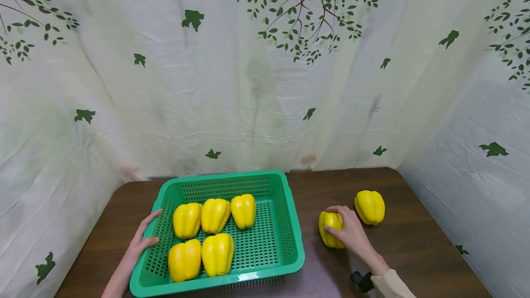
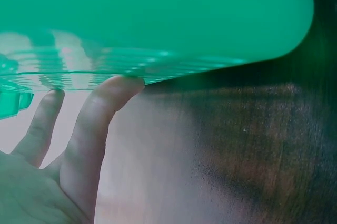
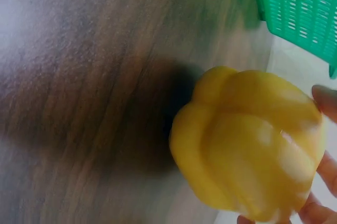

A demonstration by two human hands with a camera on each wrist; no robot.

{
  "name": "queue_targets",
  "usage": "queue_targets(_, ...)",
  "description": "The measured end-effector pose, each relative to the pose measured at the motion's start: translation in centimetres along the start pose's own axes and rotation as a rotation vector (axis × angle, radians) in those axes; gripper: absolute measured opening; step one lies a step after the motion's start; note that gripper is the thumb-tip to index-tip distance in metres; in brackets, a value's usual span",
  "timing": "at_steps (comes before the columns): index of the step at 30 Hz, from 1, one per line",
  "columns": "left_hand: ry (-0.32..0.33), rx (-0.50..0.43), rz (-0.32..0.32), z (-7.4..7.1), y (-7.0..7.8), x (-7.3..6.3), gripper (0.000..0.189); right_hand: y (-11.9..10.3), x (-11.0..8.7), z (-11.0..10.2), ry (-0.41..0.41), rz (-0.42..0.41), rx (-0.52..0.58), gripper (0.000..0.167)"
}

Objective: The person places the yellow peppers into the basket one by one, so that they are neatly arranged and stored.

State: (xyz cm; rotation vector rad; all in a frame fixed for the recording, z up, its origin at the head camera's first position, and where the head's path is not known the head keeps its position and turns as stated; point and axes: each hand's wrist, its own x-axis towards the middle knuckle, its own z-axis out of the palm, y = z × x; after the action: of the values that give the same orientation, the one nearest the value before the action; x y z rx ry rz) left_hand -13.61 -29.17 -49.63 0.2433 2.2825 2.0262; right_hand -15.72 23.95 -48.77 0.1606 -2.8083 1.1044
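My right hand (image 1: pixel 349 231) grips a yellow bell pepper (image 1: pixel 330 229) over the table, right of the green basket (image 1: pixel 296 243). In the right wrist view the held bell pepper (image 3: pixel 247 145) shows its lobed end, with fingertips (image 3: pixel 327 100) at its far side. Against the basket's left side rests my left hand (image 1: pixel 138 243), thumb and fingers extended. The left wrist view shows its thumb (image 2: pixel 102 119) touching the basket's outer wall (image 2: pixel 158 19). Several yellow bell peppers (image 1: pixel 217 254) lie inside the basket, toward its left and middle.
Another yellow bell pepper (image 1: pixel 370 207) sits on the brown wooden table (image 1: pixel 414 252), behind and right of my right hand. A white curtain (image 1: pixel 256 118) with leaf prints hangs behind the table and along both sides.
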Motion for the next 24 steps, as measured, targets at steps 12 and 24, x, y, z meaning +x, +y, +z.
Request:
queue_targets(12,-0.028,-0.056,0.197,-0.2,-0.5,0.2,0.063,1.2,-1.3,-0.3,-0.057,-0.137,0.042,0.067)
queue_targets(24,-0.012,-0.031,0.149,0.0,-0.6,0.2,0.061,1.7,-1.3,0.2,-0.109,-0.125,0.012,0.084)
